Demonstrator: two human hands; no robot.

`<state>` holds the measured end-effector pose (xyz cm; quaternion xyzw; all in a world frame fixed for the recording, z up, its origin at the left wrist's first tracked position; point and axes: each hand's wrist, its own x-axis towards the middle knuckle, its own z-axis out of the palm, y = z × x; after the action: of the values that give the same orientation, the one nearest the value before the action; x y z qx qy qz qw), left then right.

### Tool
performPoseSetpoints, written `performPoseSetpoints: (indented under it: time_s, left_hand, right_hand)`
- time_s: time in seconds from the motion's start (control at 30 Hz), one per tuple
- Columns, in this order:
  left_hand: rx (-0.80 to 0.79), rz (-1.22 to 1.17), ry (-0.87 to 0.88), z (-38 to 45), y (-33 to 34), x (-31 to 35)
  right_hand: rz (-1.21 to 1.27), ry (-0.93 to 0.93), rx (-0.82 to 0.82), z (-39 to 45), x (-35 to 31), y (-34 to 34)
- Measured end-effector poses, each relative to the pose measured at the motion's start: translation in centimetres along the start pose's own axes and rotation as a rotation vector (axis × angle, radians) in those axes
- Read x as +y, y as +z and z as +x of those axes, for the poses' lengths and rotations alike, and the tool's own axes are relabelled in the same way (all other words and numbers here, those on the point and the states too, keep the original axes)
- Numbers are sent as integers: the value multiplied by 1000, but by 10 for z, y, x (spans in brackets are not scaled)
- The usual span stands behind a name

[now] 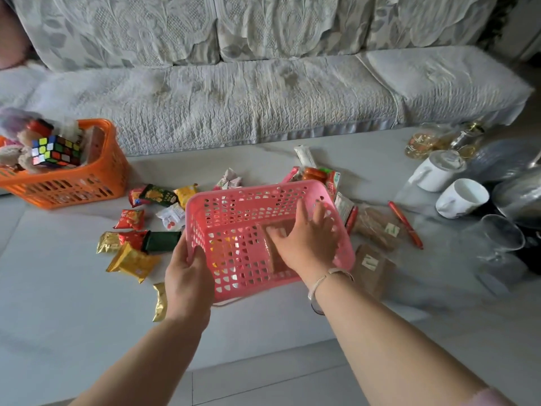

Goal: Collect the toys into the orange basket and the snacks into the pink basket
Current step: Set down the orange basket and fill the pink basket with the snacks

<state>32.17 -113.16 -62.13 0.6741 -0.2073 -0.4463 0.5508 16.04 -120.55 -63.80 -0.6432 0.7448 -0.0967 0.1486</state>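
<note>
I have the pink basket [263, 230] at the centre of the frame, tilted up on the pale table [73, 303] with its open side turned toward me. My left hand [187, 276] grips its near left rim, the thumb hooked over the edge and the fingers out of sight behind the wall. My right hand [307, 241] reaches inside the basket with the fingers spread and fairly straight, pressing on a pale flat packet [275, 250] that lies against the basket's floor; nothing is curled around it. The orange basket [67, 183] sits at the upper left of the frame, well apart from the pink one, and holds a puzzle cube [55, 150] and some plush toys [14, 139]. Loose snack packets are scattered on the table left of the pink basket: a gold packet [133, 262], a red packet [130, 218], a dark green packet [162, 241] and a yellow packet [186, 193], none touching my hands. Just right of the basket lie brown wrapped biscuits [377, 227] and a red sausage stick [405, 224]. At the right edge of the frame stand two white mugs [461, 197] and some glassware [500, 235]. A sofa with a pale quilted cover [263, 98] fills the top of the frame behind the table.
</note>
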Motion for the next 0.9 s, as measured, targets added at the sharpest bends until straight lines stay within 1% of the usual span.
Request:
performPoseSetpoints:
  time_s: [0.07,0.1,0.13,0.17,0.2,0.23,0.3,0.33,0.37,0.47,0.53,0.67,0.8,0.9]
  left_hand:
    - [5,3,-12,3,0,2]
    - [11,6,-11,5,-1,3]
    - [21,13,-9,8,-2,4]
    - [32,21,-7,11,-4,5]
    - [41,23,-5,14,-6,6]
    - [46,22,-4,17,-7,6]
    - [45,16,-3,19,-6,7]
    - [43,11,-3,20,-5,7]
    - [39,3,-5,20,-4,7]
    - [30,-4,-10,23,-2,6]
    - [28,7,-6,26,-1,3]
    - [14,5,-33,28,-2,-1]
    - [0,-1,-48,27,-5,3]
    - [-15,-1,-46,26,-7,7]
  right_hand:
    - [129,-110,372,2,14,-13]
    - [194,-120,539,6,29,-15]
    - [250,-82,660,10,49,-14]
    - [277,-3,708,13,71,-10]
    - [260,95,678,15,94,-5]
    - [200,205,569,13,114,5]
    - [44,371,237,6,144,30]
    - [-5,400,100,3,154,42]
    - [-34,411,14,0,160,52]
    - [-60,432,-116,1,170,71]
    - [-44,421,-101,2,172,78]
    - [25,354,61,-7,175,81]
    - [218,252,312,-12,174,56]
    - [289,164,506,-5,163,19]
